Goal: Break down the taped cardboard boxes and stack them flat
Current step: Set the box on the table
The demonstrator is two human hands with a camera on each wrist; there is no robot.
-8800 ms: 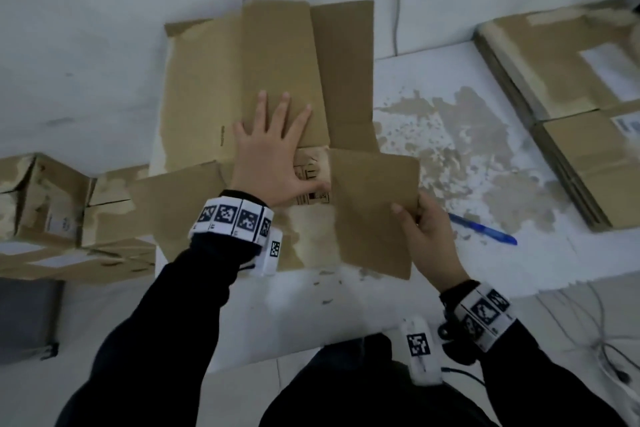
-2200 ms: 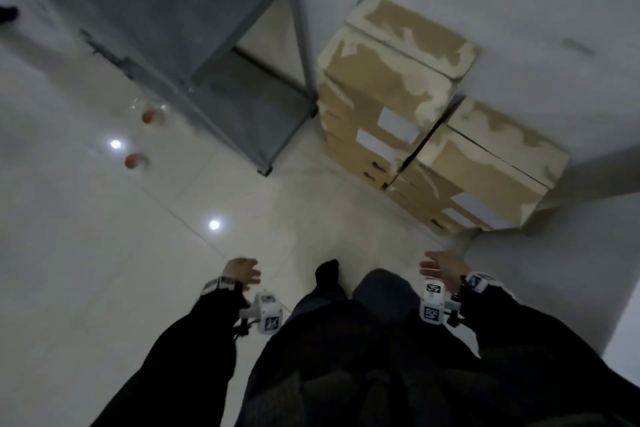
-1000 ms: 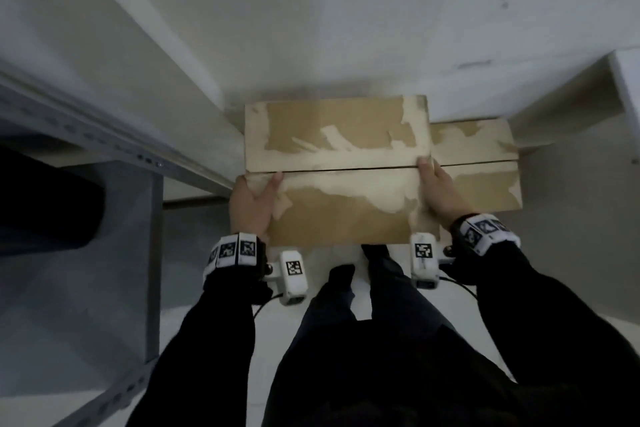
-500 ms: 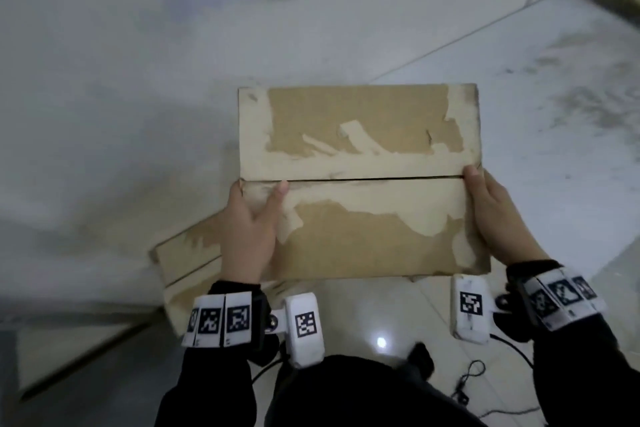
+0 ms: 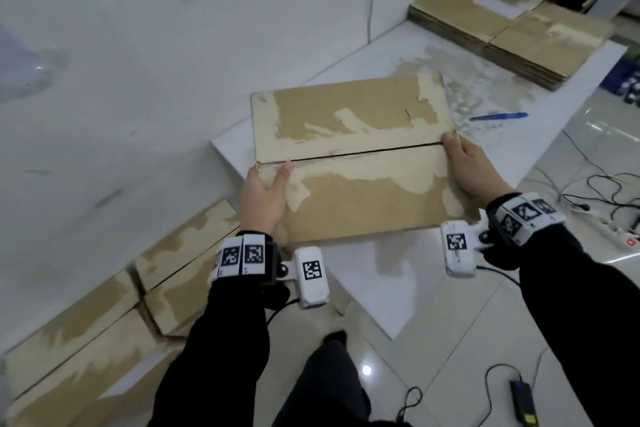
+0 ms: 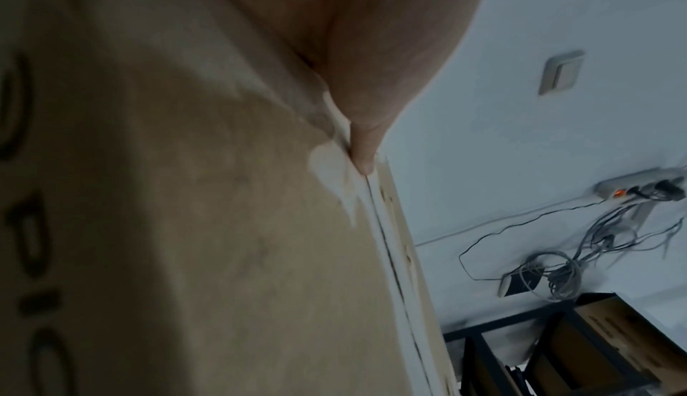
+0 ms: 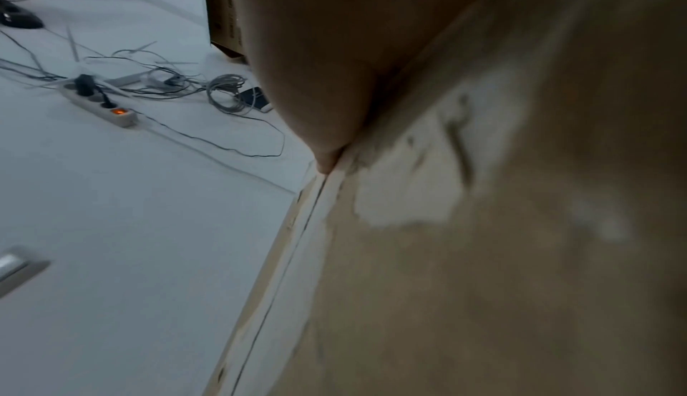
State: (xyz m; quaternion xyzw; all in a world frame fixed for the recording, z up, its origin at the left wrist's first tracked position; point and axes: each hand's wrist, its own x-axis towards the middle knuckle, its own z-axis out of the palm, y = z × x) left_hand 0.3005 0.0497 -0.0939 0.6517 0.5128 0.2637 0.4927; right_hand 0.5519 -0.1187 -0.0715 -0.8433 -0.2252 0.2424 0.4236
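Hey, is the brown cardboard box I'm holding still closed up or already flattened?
Closed. The brown cardboard box keeps its boxy shape, its two top flaps meeting along a thin seam.

Blue pen (image 5: 498, 116) lies on white desk (image 5: 398, 55), on a scuffed patch of its top. Power strip (image 5: 623, 246) with lit red switch on tiled floor (image 5: 433, 350) at right, tangled cables (image 5: 595, 191) around it. Black adapter (image 5: 523, 400) lies nearer, cord attached.

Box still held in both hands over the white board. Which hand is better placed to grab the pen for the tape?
Right. The right hand grips the box on the side nearest the blue pen; the left hand holds the far end.
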